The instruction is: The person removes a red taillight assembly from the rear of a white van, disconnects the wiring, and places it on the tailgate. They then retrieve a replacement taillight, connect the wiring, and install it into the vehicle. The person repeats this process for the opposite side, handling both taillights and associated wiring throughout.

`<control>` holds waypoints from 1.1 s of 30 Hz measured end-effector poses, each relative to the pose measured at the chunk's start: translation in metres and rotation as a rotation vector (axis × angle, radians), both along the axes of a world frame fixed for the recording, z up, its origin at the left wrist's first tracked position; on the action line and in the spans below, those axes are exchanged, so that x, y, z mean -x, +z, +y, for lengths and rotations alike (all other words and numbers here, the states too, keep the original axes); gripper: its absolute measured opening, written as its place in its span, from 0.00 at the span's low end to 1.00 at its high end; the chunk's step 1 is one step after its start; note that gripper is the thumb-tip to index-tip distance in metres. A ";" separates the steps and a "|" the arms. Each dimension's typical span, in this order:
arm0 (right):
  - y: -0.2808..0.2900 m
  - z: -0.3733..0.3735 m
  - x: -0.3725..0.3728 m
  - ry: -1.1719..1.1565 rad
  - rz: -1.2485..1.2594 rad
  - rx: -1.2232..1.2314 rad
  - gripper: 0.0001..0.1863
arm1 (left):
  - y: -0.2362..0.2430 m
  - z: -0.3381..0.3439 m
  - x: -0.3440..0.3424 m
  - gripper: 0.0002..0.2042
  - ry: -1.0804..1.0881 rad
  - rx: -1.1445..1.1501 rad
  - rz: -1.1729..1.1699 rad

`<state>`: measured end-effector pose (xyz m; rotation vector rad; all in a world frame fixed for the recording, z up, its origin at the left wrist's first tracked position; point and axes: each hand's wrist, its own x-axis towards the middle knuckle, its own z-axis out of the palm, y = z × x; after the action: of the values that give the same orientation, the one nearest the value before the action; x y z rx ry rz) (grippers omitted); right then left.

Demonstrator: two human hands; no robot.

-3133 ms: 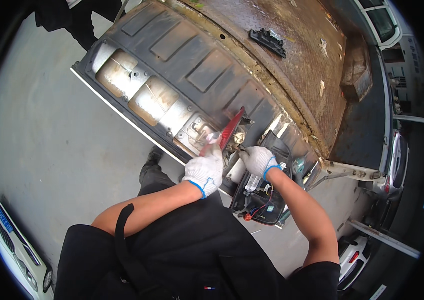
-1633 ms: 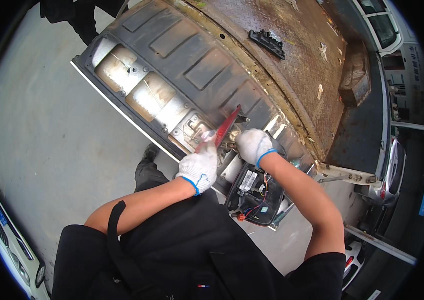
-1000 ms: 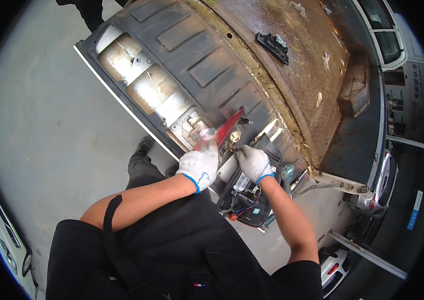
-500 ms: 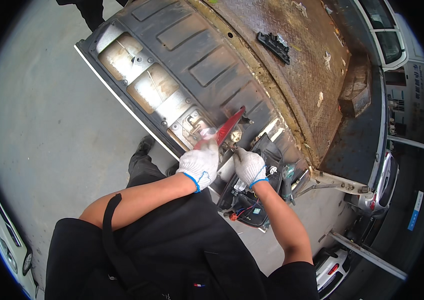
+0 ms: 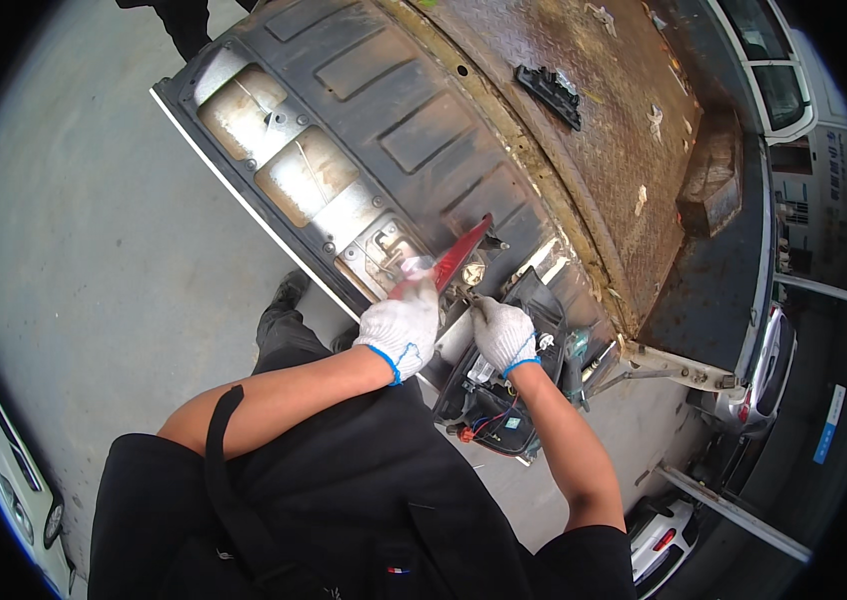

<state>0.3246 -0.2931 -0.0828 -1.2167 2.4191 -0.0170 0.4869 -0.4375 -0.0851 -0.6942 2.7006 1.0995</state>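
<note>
My left hand [image 5: 401, 325], in a white knit glove with a blue cuff, is closed around the near end of a red tail light [image 5: 462, 252]. The lens lies slanted over the lowered tailgate [image 5: 389, 135], its far tip pointing up and right. Just right of it, my gloved right hand [image 5: 504, 333] has its fingers pinched together beside a round yellowish fitting [image 5: 473, 273]. What those fingers hold, if anything, is too small to make out. A black lamp housing [image 5: 536, 297] lies by the right hand, with coloured wires [image 5: 497, 417] below it.
A teal and black power tool [image 5: 574, 362] rests right of my right hand. In the rusty truck bed [image 5: 594, 170] lie a black plastic part [image 5: 550, 96] and a wheel-arch box [image 5: 714, 175]. Another person's legs [image 5: 181, 25] show top left. Parked cars stand around.
</note>
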 end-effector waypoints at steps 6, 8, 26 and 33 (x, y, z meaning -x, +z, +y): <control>0.003 -0.002 0.000 -0.014 -0.001 -0.044 0.14 | -0.003 0.001 -0.001 0.32 0.013 0.024 0.040; 0.003 -0.003 -0.001 -0.009 -0.002 -0.048 0.14 | -0.004 0.001 -0.001 0.32 0.011 0.029 0.044; 0.011 -0.013 -0.001 0.388 0.251 -0.249 0.15 | 0.003 -0.004 0.001 0.29 -0.030 -0.008 0.001; 0.021 -0.015 0.019 0.699 0.361 -0.159 0.12 | 0.006 -0.007 0.000 0.30 -0.045 0.002 -0.002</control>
<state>0.3059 -0.3084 -0.0616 -2.0479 2.0695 0.6347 0.4870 -0.4447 -0.0795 -0.6316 2.7019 1.0854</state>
